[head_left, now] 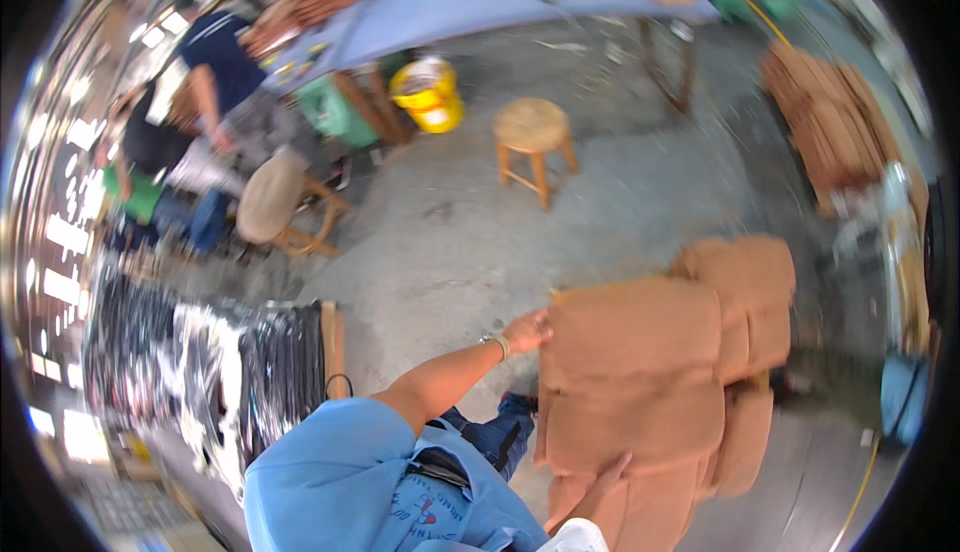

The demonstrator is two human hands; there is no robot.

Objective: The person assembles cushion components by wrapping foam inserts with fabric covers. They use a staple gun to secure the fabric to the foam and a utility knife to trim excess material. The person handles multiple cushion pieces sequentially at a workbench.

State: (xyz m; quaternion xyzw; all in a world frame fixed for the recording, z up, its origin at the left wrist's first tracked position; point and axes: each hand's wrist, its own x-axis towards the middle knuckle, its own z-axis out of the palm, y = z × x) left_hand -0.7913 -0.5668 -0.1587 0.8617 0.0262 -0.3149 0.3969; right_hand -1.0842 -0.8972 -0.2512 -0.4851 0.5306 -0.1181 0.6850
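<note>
A brown upholstered cushion piece (635, 337) lies on a stack of similar brown padded pieces (740, 277) to my right. At its far left corner, my left hand (528, 331) is closed on the edge. My right hand (604, 480) rests against the near side of the padding, by a seam; one stretched digit shows and the other fingers are hidden. Beneath the near edge, more brown padding (640, 512) continues toward the lower rim of the view.
A wooden stool (532, 128) stands ahead, near a yellow bucket (428, 97) and a blue-covered table (450, 14). Further left are a padded stool (273, 197) and several people. Dark plastic-wrapped pieces (275, 362) stand at left; brown padded pieces (830, 117) lie at far right.
</note>
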